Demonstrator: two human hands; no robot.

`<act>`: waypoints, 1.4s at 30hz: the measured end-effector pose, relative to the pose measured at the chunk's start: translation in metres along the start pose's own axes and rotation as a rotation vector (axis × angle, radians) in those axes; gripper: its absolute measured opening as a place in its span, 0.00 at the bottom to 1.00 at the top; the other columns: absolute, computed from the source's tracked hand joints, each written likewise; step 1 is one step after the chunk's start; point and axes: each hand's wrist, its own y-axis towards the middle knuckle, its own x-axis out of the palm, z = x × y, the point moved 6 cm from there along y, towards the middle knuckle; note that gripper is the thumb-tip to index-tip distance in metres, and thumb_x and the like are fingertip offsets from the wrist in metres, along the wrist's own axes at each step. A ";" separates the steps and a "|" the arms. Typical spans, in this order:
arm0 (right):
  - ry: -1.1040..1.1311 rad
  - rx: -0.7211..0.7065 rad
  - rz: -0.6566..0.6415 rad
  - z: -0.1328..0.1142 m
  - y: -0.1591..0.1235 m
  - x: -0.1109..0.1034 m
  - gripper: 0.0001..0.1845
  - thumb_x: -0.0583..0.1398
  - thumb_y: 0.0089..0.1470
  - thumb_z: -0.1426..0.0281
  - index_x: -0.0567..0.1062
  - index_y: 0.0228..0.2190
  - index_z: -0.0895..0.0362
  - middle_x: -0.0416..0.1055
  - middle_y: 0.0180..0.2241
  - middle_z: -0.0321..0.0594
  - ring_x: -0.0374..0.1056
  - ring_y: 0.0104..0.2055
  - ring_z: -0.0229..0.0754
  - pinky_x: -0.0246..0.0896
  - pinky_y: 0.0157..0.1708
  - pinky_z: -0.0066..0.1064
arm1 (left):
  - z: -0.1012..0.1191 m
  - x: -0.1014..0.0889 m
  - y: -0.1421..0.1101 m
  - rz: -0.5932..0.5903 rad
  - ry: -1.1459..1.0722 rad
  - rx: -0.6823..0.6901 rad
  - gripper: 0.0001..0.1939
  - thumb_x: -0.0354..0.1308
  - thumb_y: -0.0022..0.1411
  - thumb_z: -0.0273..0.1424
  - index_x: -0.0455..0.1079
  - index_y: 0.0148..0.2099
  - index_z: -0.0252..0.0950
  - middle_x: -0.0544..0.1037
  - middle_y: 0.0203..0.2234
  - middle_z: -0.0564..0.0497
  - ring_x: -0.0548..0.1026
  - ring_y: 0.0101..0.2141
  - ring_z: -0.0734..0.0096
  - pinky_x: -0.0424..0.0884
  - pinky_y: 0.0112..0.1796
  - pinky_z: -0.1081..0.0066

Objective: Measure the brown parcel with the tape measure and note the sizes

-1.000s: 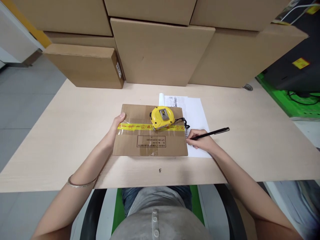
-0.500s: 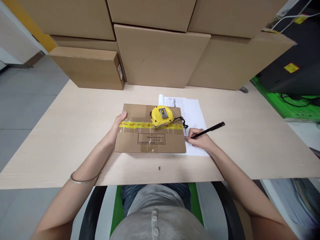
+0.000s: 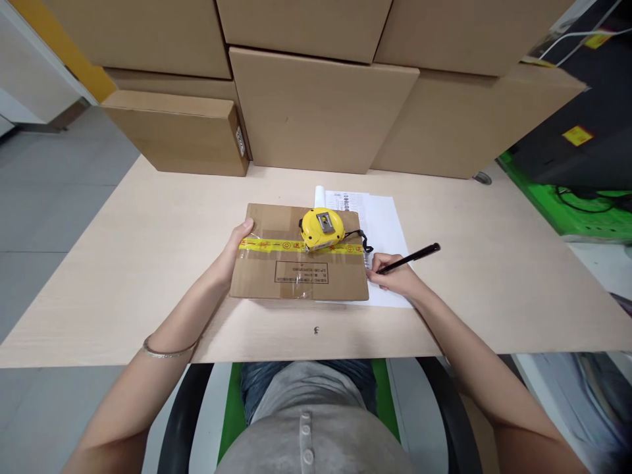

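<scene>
My left hand grips the left side of a flat cardboard box, thumb on top and the other fingers hidden. Yellow printed tape runs across the box's top, above a framed block of print. A yellow tape measure with a metal clip and a black cord lies on the box. My right hand is closed around a black pen, its tip low beside the box's right edge. Under that hand are white paper sheets, partly covered by the box; a printed strip shows behind it.
Large cardboard boxes stand along the table's back edge. At the left is a smaller carton. A dark case and cables sit on a green surface at the right. Chair armrests flank me below the table edge.
The pen has tilted slightly, its upper end a little lower and to the left. The view has shifted a little. My left hand stays on the box.
</scene>
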 end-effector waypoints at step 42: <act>-0.282 0.166 0.116 0.000 -0.008 -0.021 0.32 0.57 0.59 0.40 0.60 0.18 0.50 0.60 0.13 0.33 0.56 0.16 0.38 0.49 0.17 0.32 | -0.003 -0.005 -0.011 0.063 -0.026 -0.079 0.34 0.56 0.65 0.60 0.78 0.58 0.41 0.89 0.41 0.45 0.86 0.49 0.40 0.85 0.46 0.54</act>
